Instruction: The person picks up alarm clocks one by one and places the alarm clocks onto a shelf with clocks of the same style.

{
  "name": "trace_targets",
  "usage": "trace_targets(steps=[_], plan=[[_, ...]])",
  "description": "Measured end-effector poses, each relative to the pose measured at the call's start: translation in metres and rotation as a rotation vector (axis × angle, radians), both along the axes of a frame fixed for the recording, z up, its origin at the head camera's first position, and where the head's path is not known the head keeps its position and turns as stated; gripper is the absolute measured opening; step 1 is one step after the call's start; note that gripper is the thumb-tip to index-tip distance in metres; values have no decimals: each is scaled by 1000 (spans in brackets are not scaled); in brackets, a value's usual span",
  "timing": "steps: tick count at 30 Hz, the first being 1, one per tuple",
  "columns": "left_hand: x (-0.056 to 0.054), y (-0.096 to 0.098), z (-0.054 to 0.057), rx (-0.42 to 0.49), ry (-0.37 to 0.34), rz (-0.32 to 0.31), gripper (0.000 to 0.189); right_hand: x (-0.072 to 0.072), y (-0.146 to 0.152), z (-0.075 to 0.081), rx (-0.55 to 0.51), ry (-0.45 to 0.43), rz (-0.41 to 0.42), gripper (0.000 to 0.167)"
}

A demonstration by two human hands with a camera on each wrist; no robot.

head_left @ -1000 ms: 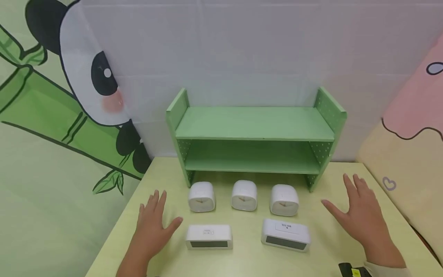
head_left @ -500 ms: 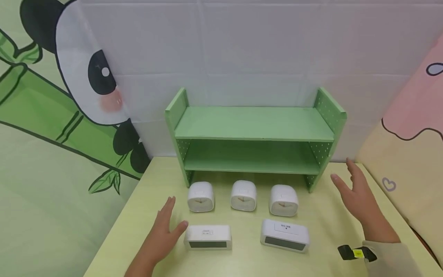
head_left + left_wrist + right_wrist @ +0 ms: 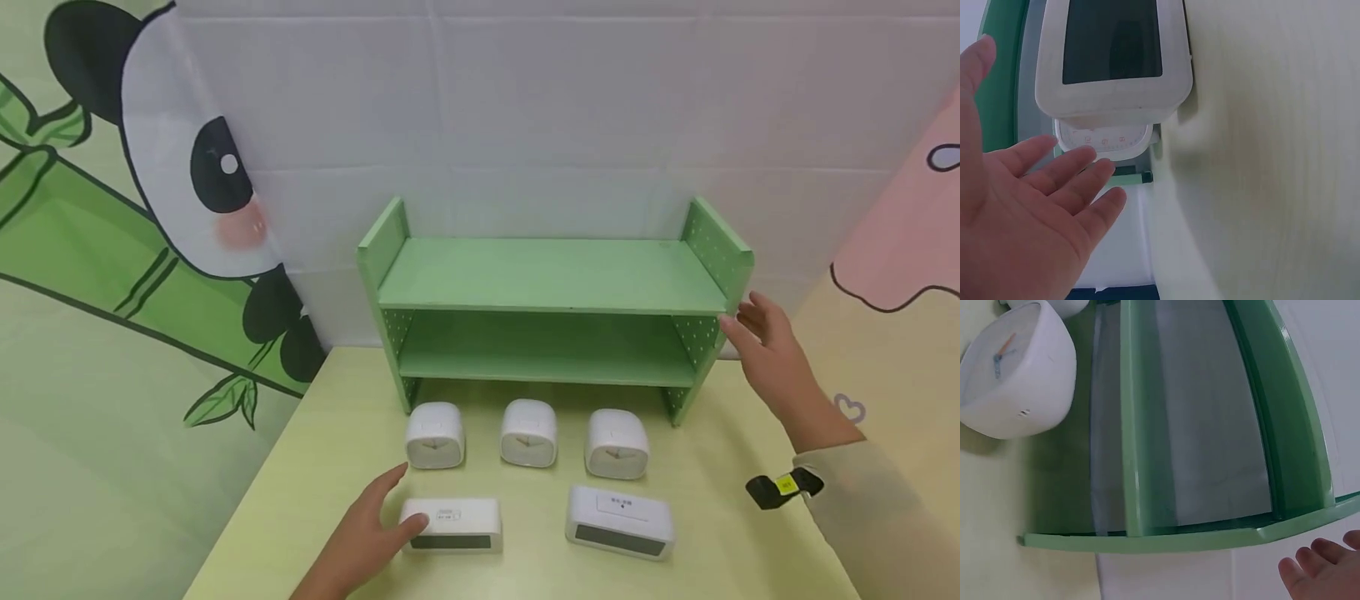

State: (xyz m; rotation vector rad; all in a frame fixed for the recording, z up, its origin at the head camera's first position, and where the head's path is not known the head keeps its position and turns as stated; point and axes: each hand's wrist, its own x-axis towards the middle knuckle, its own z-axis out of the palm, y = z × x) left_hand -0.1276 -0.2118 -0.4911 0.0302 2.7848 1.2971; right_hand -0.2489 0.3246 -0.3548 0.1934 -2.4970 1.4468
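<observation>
My left hand (image 3: 366, 533) is at the left end of a white digital clock (image 3: 452, 515), its thumb overlapping the clock in the head view. In the left wrist view the fingers (image 3: 1079, 187) are spread and hold nothing, beneath the clock's dark display (image 3: 1113, 44). My right hand (image 3: 776, 362) is raised beside the right side panel (image 3: 718, 250) of a green two-tier shelf (image 3: 551, 275). Its thumb lies over the panel's front edge in the head view; touching or not, I cannot tell. The right wrist view has its fingertips (image 3: 1310, 559) just outside that panel.
Three small white analog clocks (image 3: 528, 433) stand in a row before the shelf. A second white digital clock (image 3: 621, 521) sits at the front right, slightly turned. All stand on a pale yellow table (image 3: 300, 467) against a white cloth backdrop (image 3: 555, 108).
My right hand has risen and moved forward to the shelf's right side. The left hand has shifted right, to the left digital clock. Clocks and shelf have stayed put.
</observation>
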Motion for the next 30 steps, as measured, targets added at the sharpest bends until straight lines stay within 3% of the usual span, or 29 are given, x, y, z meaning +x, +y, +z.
trace_targets(steps=[5,13,22,30], plan=[[-3,5,-6,22,-11,-30,85,-16,-5,20,28,-5,38,80],[-10,10,-20,36,1,-115,74,-32,-11,39,9,-151,-25,79],[-15,10,-28,128,-130,-162,68,-42,-14,28,-71,-115,-90,63],[-20,12,-31,218,-172,-153,55,-51,-14,18,-52,-50,-63,61]])
